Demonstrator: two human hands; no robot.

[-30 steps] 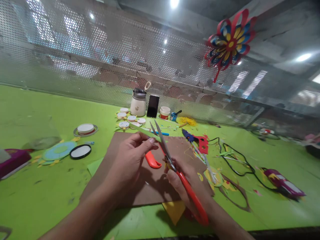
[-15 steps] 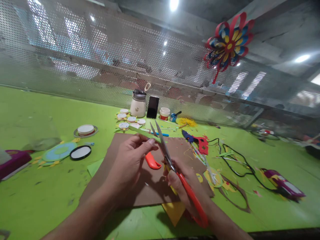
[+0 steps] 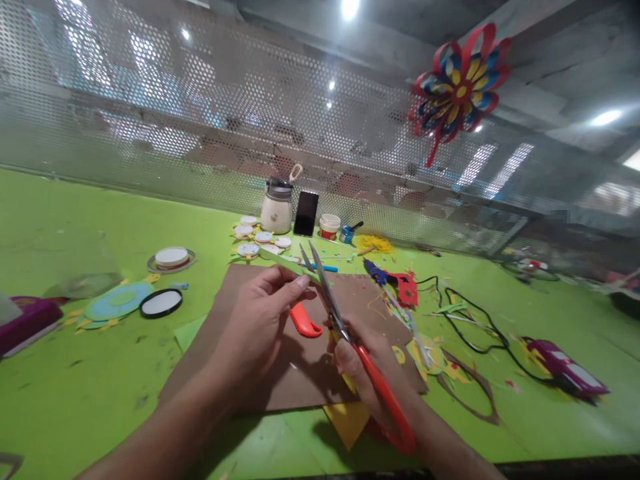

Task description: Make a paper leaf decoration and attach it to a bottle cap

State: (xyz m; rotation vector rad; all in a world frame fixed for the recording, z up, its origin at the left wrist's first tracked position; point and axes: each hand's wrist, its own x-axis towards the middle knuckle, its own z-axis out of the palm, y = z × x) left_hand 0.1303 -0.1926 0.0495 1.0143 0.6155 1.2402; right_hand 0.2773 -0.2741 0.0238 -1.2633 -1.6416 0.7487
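Note:
My left hand pinches a narrow green paper strip that sticks out to the upper left above a brown cardboard sheet. My right hand grips red-handled scissors. The metal blades are parted around the strip's near end. An orange cutter handle lies on the cardboard between my hands.
On the green table stand a white jar, a dark phone, small pots and round paper discs. Black cables, paper scraps and a purple tool lie right. A blue ring and tape rolls lie left. A paper flower hangs on the mesh wall.
Hardly any change: both hands hold their positions, with the scissors' handles shifted slightly lower and the blades still parted at the strip.

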